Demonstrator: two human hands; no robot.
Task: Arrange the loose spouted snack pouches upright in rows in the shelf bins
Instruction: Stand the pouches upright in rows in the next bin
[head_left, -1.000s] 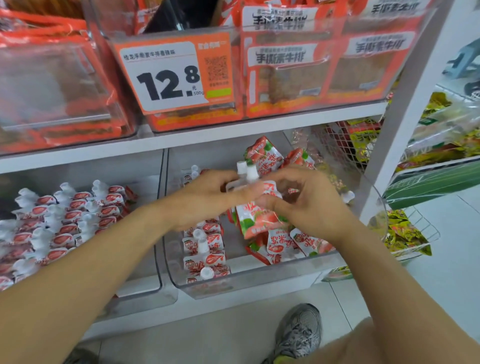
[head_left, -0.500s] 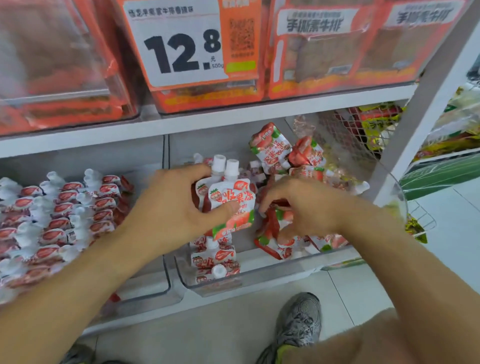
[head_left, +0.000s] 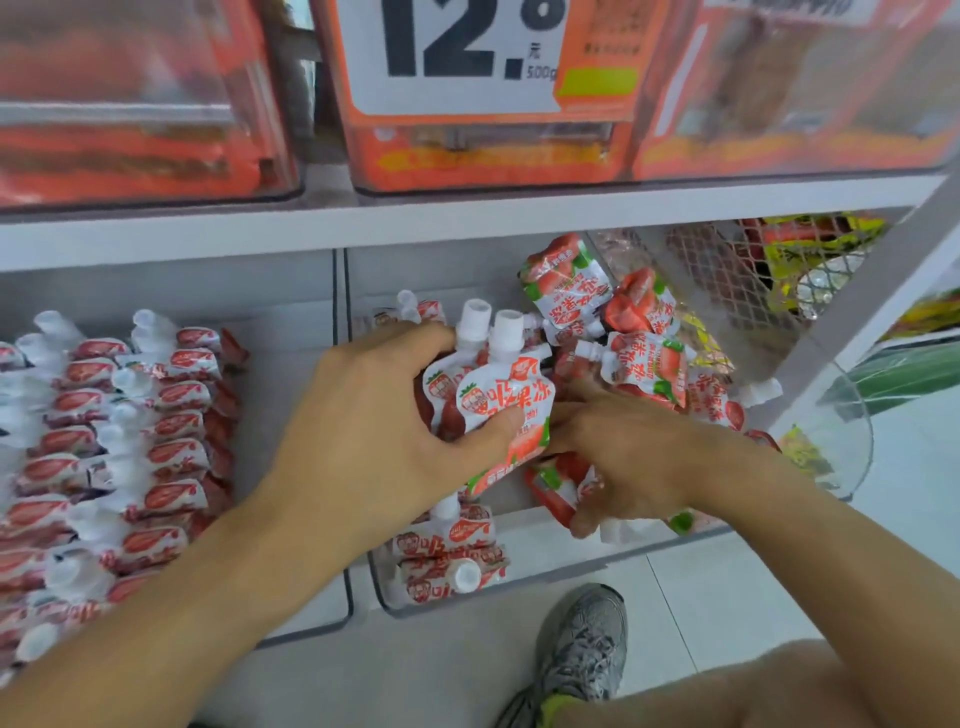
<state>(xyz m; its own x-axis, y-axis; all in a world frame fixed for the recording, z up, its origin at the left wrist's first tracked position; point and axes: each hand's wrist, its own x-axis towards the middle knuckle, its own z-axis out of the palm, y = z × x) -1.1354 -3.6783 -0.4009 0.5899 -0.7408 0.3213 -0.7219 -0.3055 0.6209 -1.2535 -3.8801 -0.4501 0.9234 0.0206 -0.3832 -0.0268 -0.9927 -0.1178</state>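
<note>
My left hand (head_left: 374, 441) grips two upright strawberry pouches (head_left: 501, 400) with white spout caps, thumb pressed on the front one, above the clear right bin (head_left: 571, 587). A short row of pouches (head_left: 452, 556) stands at that bin's front left. My right hand (head_left: 639, 462) reaches into a loose heap of pouches (head_left: 628, 353) on the bin's right side, its fingers curled round a red pouch (head_left: 553, 496) low in the pile. The left bin (head_left: 311, 613) holds several tidy rows of the same pouches (head_left: 130, 457).
An upper shelf board (head_left: 467, 218) with orange snack boxes and a 12.8 price card (head_left: 457, 52) hangs just above. A white upright post (head_left: 852, 332) and wire mesh basket (head_left: 737, 270) stand at the right. My grey shoe (head_left: 582, 654) is on the tiled floor below.
The view has moved closer and lower. My left hand took both pouches and carried them left over the row. My right hand let go and dropped into the loose heap.
</note>
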